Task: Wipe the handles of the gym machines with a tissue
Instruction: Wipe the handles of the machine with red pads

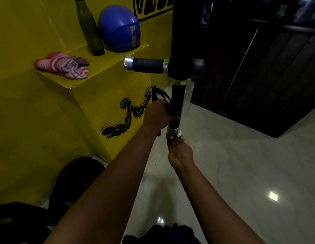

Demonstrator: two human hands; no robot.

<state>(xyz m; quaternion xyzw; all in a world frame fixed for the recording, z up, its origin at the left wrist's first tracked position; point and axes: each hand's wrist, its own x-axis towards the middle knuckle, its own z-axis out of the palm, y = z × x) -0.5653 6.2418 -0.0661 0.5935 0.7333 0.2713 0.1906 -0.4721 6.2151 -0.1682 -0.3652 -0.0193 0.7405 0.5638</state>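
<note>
The fingers [170, 140] of the right hand [179, 152] are curled up around the tissue [178, 134], pressing it against the silver end cap [174, 130] of the lower handle [177, 101]. Only small white tufts of the tissue show, so how much of the cap it covers is hard to say. The left hand [157, 115] is wrapped around the black grip just above the cap and steadies the bar.

To do this step well, the right hand should twist the tissue right round the cap. Then the left hand needs to let go so the wipe can run up the grip it now covers. The side handle [146, 65], jutting left higher up, looks untouched and would come next.

There is open floor [241, 164] to the right and below, which gives the elbows free swing. To the left, the yellow ledge [107, 67] stands close, carrying a striped cloth [62, 66], a bottle [90, 30] and a blue helmet [118, 29]. Black cords [161, 93] hang just behind the left knuckles. The dark cabinet [258, 71] bounds the far right.
</note>
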